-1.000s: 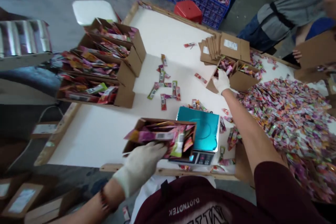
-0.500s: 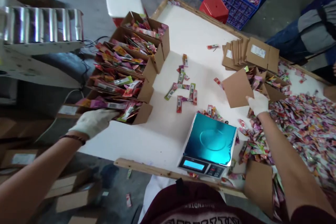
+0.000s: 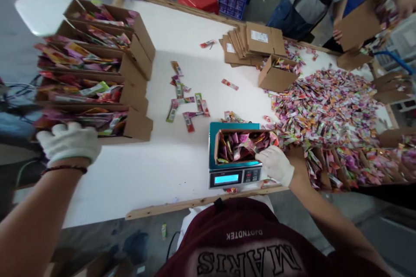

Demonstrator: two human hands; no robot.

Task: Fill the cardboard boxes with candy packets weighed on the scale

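My left hand (image 3: 69, 140), in a white glove, lies against the near wall of the closest cardboard box (image 3: 138, 125) in the left row. Its fingers are apart over the rim, beside small wrapped sweets. My right hand (image 3: 276, 166), also gloved, grips the right end of a cardboard box of wrapped sweets (image 3: 238, 147). That box rests on the blue-green plate of a digital scale (image 3: 212, 181) with a lit display. The fingertips lie at the box's near right corner; the thumb is hard to make out.
A big heap of wrapped sweets (image 3: 328, 104) covers the table's right side, with filled boxes (image 3: 354, 166) along its near edge. Flattened cartons (image 3: 264, 37) lie at the back beside an upright box (image 3: 277, 78). A co-worker (image 3: 308, 0) handles a carton beyond the table.
My right hand has brought a filled box from the heap's edge onto the scale, which was bare. My left hand stays at the nearest left box. The view has swung right.
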